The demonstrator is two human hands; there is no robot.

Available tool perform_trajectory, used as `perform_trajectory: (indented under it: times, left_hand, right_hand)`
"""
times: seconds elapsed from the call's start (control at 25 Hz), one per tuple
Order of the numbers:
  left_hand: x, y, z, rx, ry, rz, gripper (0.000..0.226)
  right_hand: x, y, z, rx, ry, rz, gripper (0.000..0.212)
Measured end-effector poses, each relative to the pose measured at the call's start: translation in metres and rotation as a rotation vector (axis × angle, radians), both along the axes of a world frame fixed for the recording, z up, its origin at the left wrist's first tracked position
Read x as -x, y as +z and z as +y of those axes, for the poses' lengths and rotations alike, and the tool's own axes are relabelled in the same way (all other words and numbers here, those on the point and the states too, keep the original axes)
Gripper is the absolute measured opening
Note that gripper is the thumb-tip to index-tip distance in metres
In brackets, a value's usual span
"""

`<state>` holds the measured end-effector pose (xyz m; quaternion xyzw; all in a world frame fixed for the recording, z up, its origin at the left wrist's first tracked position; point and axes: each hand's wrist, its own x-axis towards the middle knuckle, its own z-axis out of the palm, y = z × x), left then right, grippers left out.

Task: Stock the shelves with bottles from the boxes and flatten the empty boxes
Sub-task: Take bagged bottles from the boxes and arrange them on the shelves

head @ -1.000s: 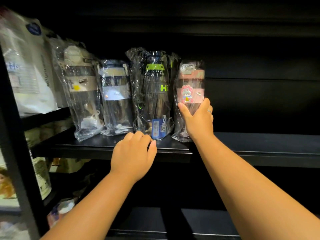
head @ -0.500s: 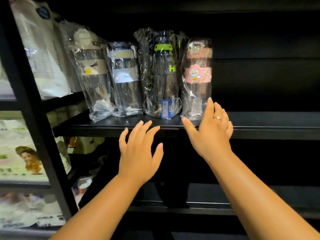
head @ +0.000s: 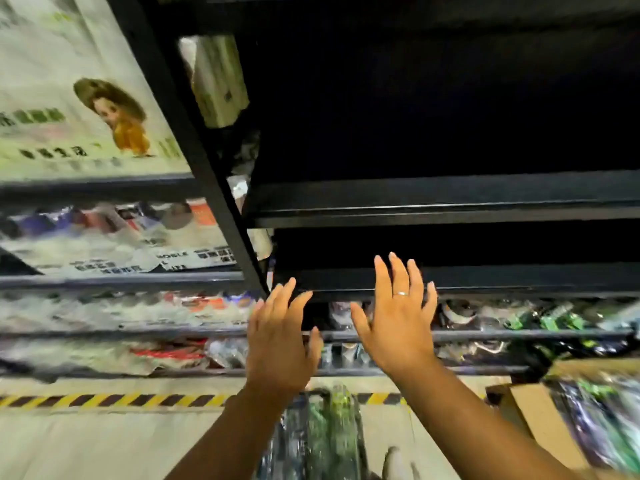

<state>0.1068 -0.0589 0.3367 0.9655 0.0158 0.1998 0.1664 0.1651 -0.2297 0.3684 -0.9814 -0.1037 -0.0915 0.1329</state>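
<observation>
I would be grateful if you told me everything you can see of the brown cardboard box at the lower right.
The brown cardboard box sits at the frame's lower right, cut off by the edge. It is open, a plain tan flap showing on its left, and holds clear-wrapped bottles with dark and green parts, blurred by motion. Neither the left hand nor the right hand touches it; both are spread open up to its left.

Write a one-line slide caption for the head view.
Left hand and right hand, both empty, spread open before black metal shelves, near a brown cardboard box of plastic-wrapped bottles.
</observation>
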Motion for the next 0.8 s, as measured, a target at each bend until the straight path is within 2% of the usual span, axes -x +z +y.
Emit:
perform_trajectory:
  times: [0.2,0.36,0.44,0.56,0.72,0.8]
  left_hand:
    - [0.117,-0.083,0.07,0.023,0.004,0.316,0.055]
    - [0.175,-0.141,0.117,0.126,0.064,0.475,0.06]
    - [0.188,-0.176,0.128,0.142,0.122,0.58,0.063]
    - [0.198,-0.248,0.138,0.196,0.128,0.64,0.064]
    - [0.198,-0.338,0.141,0.226,0.193,0.774,0.068]
    - [0.201,-0.378,0.139,0.216,0.183,0.744,0.064]
  right_hand:
    - [0.084,-0.094,0.065,0.051,0.015,0.39,0.078]
    - [0.14,-0.167,0.104,0.112,-0.014,0.584,0.081]
    - [0.159,-0.205,0.11,0.133,-0.042,0.635,0.082]
    - [0.174,-0.275,0.116,0.163,-0.078,0.725,0.085]
    - [0.175,-0.377,0.128,0.129,-0.142,0.876,0.09]
    - [0.169,-0.424,0.139,0.071,-0.159,0.931,0.097]
